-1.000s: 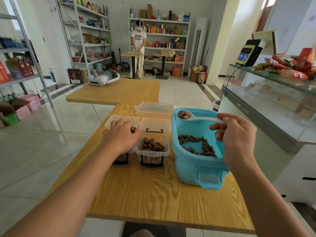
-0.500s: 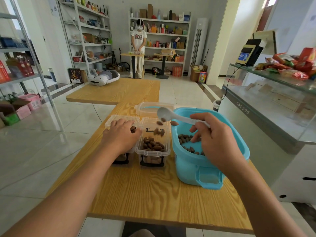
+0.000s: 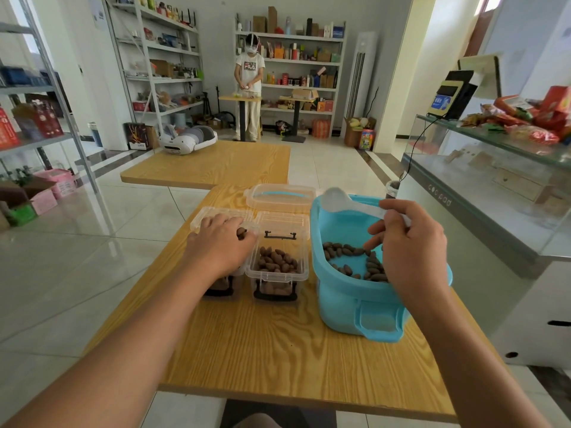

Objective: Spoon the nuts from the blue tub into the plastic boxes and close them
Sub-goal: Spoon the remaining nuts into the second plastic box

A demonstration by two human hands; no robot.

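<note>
The white spoon (image 3: 338,200) has swung back from over the middle box and now sits above the far rim of the blue tub (image 3: 355,304), and its bowl looks empty. The fingers of the right hand (image 3: 411,245) are curled tight around the spoon's handle, holding it over the tub. The left hand (image 3: 221,245) lies flat with its fingers spread on top of the left plastic box (image 3: 216,220), pressing on it without gripping anything. Just beside it is the middle box (image 3: 279,267), open and partly full of brown nuts (image 3: 276,262). More nuts lie at the bottom of the tub, which touches the middle box on its right side. A clear lid (image 3: 279,197) with a blue strip lies behind the boxes. All of this is on a wooden table (image 3: 278,350).
</note>
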